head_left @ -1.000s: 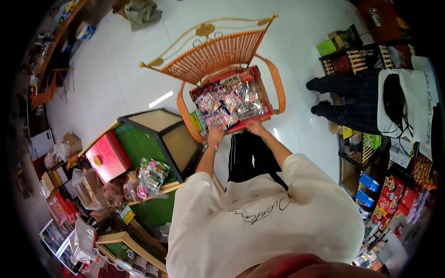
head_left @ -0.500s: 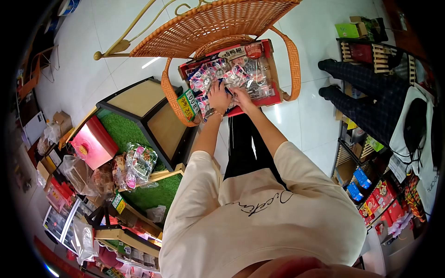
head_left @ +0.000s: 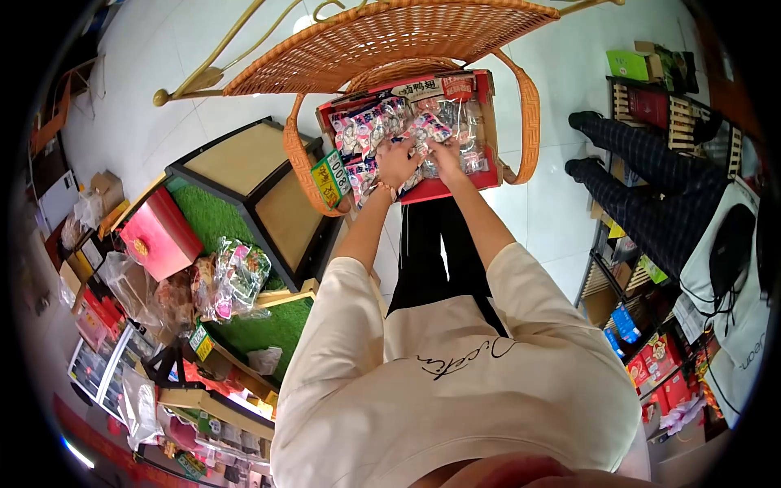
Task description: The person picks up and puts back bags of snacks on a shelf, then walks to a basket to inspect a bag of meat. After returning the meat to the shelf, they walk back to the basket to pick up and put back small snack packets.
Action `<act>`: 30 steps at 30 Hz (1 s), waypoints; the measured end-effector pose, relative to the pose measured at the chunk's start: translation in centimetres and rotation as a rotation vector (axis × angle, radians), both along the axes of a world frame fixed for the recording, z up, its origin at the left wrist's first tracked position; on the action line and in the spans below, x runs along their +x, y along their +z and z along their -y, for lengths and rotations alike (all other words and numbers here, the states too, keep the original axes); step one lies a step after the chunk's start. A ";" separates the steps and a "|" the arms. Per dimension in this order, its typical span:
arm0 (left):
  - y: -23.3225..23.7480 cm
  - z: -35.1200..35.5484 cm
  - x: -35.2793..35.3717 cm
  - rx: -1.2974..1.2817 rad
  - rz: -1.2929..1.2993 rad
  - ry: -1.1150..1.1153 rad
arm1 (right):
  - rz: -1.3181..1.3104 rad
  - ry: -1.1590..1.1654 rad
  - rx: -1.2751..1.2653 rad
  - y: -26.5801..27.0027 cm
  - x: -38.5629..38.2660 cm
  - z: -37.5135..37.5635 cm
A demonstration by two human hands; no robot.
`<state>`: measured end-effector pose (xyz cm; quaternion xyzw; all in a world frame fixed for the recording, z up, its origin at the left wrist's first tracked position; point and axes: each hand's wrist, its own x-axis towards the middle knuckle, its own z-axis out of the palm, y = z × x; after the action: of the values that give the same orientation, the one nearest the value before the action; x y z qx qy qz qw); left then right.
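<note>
A shallow red cardboard box (head_left: 491,122) sits on the seat of a woven wicker chair (head_left: 390,41). Pink, white and dark blue snack packets (head_left: 381,122) lie in its left part, clear shiny packets (head_left: 468,122) in its right. My left hand (head_left: 396,165) rests palm down on the left packets, fingers stretched forward. My right hand (head_left: 446,160) is beside it, fingers bent at the lower edge of a pink-and-white snack packet (head_left: 429,128); the fingertips are partly hidden. A green and yellow price card (head_left: 330,179) stands at the box's left side.
A dark-framed display stand (head_left: 244,183) with green turf, a pink-red box (head_left: 160,236) and bagged goods (head_left: 242,276) is at left. At right, a person in checked trousers (head_left: 643,171) stands by slatted shelves (head_left: 671,102).
My view has shifted slightly, so the box appears a little higher and to the right. My right hand has moved rightward and forward over the packets; my left hand has slid slightly right.
</note>
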<state>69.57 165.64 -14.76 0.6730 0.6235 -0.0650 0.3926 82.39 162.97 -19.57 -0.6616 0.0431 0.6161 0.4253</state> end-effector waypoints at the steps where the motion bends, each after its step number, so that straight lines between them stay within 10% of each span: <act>1: 0.0 0.6 -0.2 -0.008 0.051 0.021 | -0.056 -0.024 0.020 1.6 0.3 0.2; 9: 6.1 4.3 -1.3 0.205 0.509 0.459 | -0.155 0.305 0.158 12.7 4.7 2.6; 12: 11.6 5.7 -1.7 -0.338 0.929 0.726 | -0.180 0.656 0.238 18.4 6.0 3.0; 16: 22.2 7.8 -1.2 -0.246 0.919 0.730 | -0.202 0.914 0.320 25.0 5.3 2.4; 30: 31.0 21.2 -1.9 0.313 1.009 1.404 | -0.373 1.260 0.488 34.7 -2.4 7.4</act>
<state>67.64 144.48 16.23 0.1285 0.6472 0.5833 0.4737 80.01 155.59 15.08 -0.3293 -0.4159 0.8407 0.1090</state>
